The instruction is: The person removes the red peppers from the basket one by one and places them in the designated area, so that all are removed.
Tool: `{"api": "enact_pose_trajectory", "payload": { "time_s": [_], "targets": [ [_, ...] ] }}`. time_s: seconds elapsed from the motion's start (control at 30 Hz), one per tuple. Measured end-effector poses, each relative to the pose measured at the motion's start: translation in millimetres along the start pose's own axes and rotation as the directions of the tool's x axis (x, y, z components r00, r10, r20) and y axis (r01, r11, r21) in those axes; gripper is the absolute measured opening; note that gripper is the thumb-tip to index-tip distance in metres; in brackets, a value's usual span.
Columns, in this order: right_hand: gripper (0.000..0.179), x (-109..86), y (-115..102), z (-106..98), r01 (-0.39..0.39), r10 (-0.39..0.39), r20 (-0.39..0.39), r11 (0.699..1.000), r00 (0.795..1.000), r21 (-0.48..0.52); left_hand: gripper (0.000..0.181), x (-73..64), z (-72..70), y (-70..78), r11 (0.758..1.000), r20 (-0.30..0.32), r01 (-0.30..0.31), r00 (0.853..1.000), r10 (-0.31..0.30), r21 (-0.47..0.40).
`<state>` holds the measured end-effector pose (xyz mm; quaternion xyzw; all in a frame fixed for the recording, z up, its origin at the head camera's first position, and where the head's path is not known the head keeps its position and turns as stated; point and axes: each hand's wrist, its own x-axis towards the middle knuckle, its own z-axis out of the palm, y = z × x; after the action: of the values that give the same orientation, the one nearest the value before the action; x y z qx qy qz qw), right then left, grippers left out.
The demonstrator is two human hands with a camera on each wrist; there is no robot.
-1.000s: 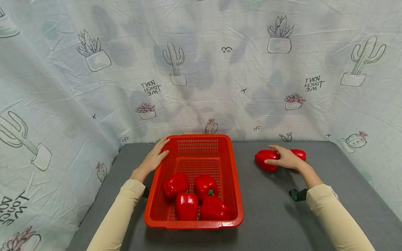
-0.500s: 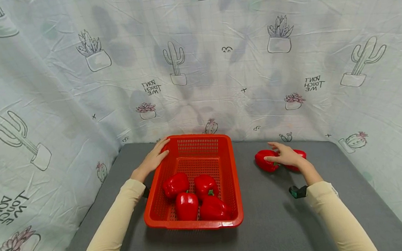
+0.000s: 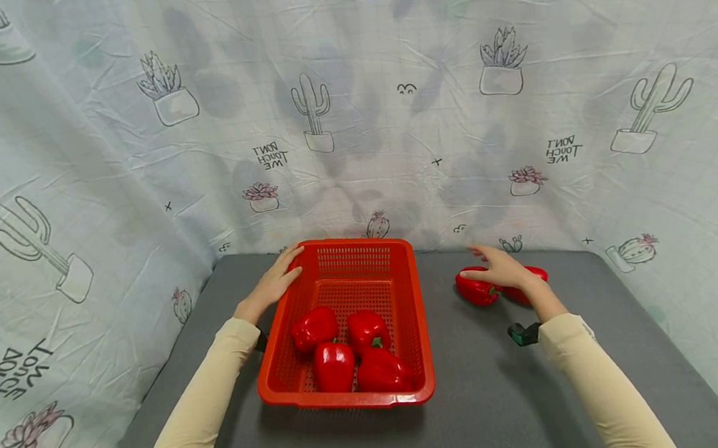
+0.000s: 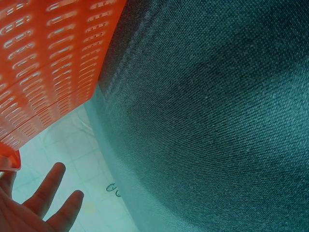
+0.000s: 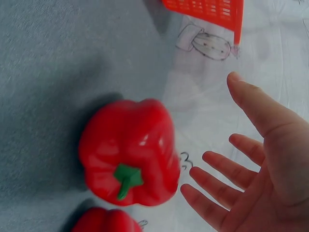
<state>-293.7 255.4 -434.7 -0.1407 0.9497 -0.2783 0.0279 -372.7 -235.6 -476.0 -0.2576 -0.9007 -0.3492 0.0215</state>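
Note:
My left hand rests on the left rim of a red plastic basket, its thumb over the edge. In the left wrist view several straight fingers spread outside the slotted wall. Several red bell peppers lie in the near half of the basket. On the table to the right are two more red peppers. My right hand hovers over them, fingers spread, holding nothing. In the right wrist view the nearer pepper, with a green stem, sits apart from the fingertips; the other pepper is cut off below it.
A grey cloth covers the table. Behind and at both sides hangs a pale curtain printed with cacti and mirrored lettering. A dark device is strapped at my right wrist.
My right hand has shifted a little up and left over the peppers, uncovering the green stem of one. The left hand, the basket and the peppers have stayed in place.

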Motion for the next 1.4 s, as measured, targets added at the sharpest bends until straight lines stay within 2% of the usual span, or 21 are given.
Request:
{"api": "enact_pose_trajectory", "payload": {
  "time_s": [0.17,0.33,0.43,0.6,0.83,1.4],
  "targets": [
    [0.077,5.1,-12,2,0.020,-0.020,0.005,1.000,1.000,-0.008,0.053,0.0,0.2,0.4,1.000,0.004,0.011,1.000,-0.011,0.000],
    [0.077,13.1,-25,4,0.074,-0.074,0.004,0.997,0.997,-0.034,0.053,1.3,0.5,-1.3,1.000,-0.003,0.012,1.000,-0.012,0.002],
    [0.075,17.2,-33,5,0.107,-0.107,0.011,0.994,0.994,-0.012,0.053,1.9,0.5,-1.4,1.000,-0.005,0.011,1.000,-0.011,0.004],
    [0.074,21.2,-48,6,0.126,-0.127,0.023,0.992,0.992,0.027,0.053,1.8,0.3,-0.5,1.000,-0.003,0.015,1.000,-0.015,0.000],
    [0.074,29.3,-62,10,0.133,-0.133,0.026,0.991,0.991,0.009,0.053,-0.2,0.1,1.6,1.000,-0.002,0.025,1.000,-0.025,0.000],
    [0.073,41.0,-97,30,0.233,-0.233,0.057,0.972,0.971,0.011,0.053,-0.5,0.1,1.1,0.999,0.002,0.034,0.999,-0.034,0.011]
  ]
}}
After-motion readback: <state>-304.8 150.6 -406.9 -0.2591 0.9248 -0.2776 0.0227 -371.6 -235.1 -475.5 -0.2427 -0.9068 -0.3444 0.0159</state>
